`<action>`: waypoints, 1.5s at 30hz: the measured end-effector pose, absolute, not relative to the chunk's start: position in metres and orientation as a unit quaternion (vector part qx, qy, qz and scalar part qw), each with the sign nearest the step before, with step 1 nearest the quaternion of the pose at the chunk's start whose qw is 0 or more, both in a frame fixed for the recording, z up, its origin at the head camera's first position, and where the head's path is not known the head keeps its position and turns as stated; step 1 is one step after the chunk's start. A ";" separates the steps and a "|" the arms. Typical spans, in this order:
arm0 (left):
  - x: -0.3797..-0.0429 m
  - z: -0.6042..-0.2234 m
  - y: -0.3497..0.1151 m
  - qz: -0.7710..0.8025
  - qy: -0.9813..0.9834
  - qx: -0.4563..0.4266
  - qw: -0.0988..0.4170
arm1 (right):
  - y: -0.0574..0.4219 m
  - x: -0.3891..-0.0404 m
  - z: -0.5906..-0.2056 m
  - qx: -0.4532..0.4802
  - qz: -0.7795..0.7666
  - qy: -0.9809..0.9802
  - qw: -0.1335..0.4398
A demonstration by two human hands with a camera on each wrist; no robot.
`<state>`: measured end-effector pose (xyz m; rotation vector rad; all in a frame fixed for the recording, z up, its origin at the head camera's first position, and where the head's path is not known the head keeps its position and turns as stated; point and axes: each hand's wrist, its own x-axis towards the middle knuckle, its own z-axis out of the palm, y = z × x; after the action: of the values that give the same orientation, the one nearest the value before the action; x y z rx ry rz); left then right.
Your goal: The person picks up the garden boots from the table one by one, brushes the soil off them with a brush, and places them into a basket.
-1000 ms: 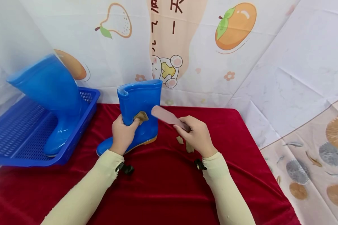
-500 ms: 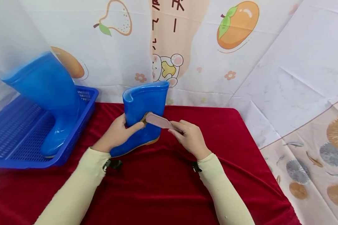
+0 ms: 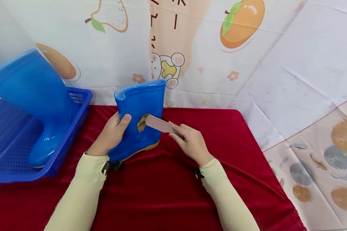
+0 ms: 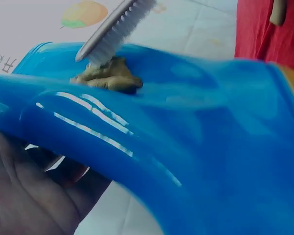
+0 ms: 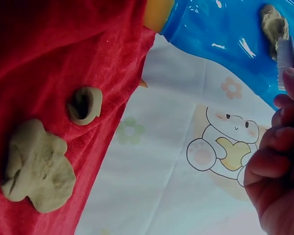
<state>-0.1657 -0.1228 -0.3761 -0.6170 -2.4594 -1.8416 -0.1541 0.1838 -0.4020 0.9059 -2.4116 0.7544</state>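
A blue rain boot (image 3: 141,99) stands on the red cloth, toe toward the left. My left hand (image 3: 111,132) grips its shaft from the left, thumb raised in front and fingers behind. A brownish, clay-like lump (image 3: 141,123) sticks to the shaft's side. My right hand (image 3: 192,142) holds a brush with a pinkish back (image 3: 159,124) by its handle. In the left wrist view, the white bristles (image 4: 110,46) meet the upper edge of the lump (image 4: 110,76). The right wrist view shows my curled fingers (image 5: 279,142) around the handle.
A second blue boot (image 3: 43,96) leans in a blue plastic basket (image 3: 84,96) at the left. Two clay-like pieces, a flat one (image 5: 39,169) and a small curled one (image 5: 85,105), lie on the red cloth (image 3: 219,128). A printed white curtain (image 3: 208,48) hangs close behind.
The brush has moved left from beside the boot onto the lump. My left thumb has come off the lump to the shaft's left edge, and the boot has turned slightly.
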 end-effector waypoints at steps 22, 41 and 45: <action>-0.165 -0.373 -0.123 -0.565 -0.798 -0.209 0.023 | 0.161 -0.155 -0.396 0.348 0.276 -0.866 0.231; -0.163 -0.370 -0.124 -0.545 -0.812 -0.209 0.032 | 0.160 -0.149 -0.390 0.296 0.314 -0.892 0.134; -0.163 -0.370 -0.123 -0.543 -0.814 -0.204 0.030 | 0.164 -0.149 -0.386 0.284 0.317 -0.898 0.113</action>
<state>-0.1631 -0.1233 -0.3700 -0.6302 -2.5082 -1.6742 -0.1487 0.1642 -0.3859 0.8332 -2.6338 0.9289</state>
